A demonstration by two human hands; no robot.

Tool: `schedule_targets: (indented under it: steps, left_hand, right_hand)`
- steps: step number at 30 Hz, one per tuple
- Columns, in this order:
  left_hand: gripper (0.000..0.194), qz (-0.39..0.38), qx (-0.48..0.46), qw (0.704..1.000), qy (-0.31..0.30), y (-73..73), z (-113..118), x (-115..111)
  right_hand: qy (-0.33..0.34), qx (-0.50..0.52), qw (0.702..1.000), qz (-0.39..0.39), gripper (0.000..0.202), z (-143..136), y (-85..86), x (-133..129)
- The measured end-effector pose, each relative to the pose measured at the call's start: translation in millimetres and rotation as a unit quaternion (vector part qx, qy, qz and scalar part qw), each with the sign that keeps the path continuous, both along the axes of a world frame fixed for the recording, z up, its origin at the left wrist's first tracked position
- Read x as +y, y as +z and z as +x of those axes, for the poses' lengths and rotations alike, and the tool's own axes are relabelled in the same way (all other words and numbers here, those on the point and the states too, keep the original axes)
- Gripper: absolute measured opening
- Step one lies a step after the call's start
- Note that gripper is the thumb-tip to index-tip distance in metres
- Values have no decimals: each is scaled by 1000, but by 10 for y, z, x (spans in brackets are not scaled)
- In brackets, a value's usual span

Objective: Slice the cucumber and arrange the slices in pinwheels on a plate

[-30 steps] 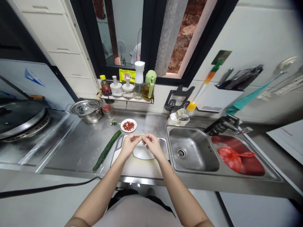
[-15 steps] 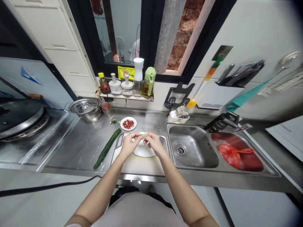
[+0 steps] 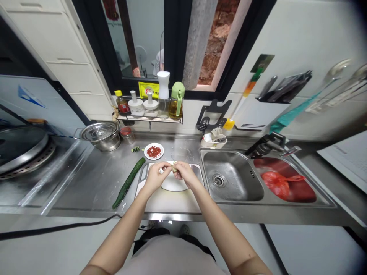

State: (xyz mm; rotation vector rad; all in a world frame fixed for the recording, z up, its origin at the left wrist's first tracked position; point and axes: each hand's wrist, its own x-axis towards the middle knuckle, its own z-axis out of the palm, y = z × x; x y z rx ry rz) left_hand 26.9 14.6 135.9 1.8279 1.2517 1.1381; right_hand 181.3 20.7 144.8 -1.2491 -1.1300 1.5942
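Observation:
Both of my hands meet above a white plate point(image 3: 174, 185) that rests on the cutting board point(image 3: 172, 202). A small pale green piece point(image 3: 174, 167) is pinched between the fingertips of my left hand point(image 3: 157, 175) and my right hand point(image 3: 184, 173). Its exact shape is too small to tell. Left of the board lies a whole dark green cucumber point(image 3: 129, 182) on the steel counter. Behind the board stands a small white dish point(image 3: 154, 151) of chopped red pieces, with a few green scraps point(image 3: 135, 149) beside it.
The sink point(image 3: 232, 175) is at the right, with a red plastic bag point(image 3: 276, 184) in its second basin. A lidded steel pot point(image 3: 104, 137) stands back left, near the stove point(image 3: 23, 149). Bottles and jars line a shelf point(image 3: 151, 119) under the window.
The whole view has shifted slightly. My hands keep nearly the same pose over the plate, and a little more of the pale green piece shows between the fingers.

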Motion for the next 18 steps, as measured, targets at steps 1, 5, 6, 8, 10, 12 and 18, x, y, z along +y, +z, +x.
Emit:
schedule_targets:
  steps: [1,5,6,8,10,12,18]
  left_hand:
    - [18,16,12,1000,0,0,1,-1]
    - [16,76,61,995,3,-41,1,1]
    - [16,88,74,993,5,-57,-1,2]
    - [16,105,102,989,8,-89,-5,4]
    - [17,118,128,985,12,-116,-8,3]
    - [18,129,147,981,16,-136,-7,0]
    - [21,148,166,974,27,-170,8,-27]
  right_hand:
    - [-2,11,1000,-12,12,-2,5,-3]
    - [-6,46,998,-49,11,-5,1,-1]
    - [-7,51,997,-57,11,-3,-4,2]
    - [-8,59,995,-76,11,1,-14,7]
    - [-6,65,993,-100,11,7,-22,12]
    - [-4,70,990,-123,11,15,-29,16]
    - [5,86,981,-172,11,44,-47,33]
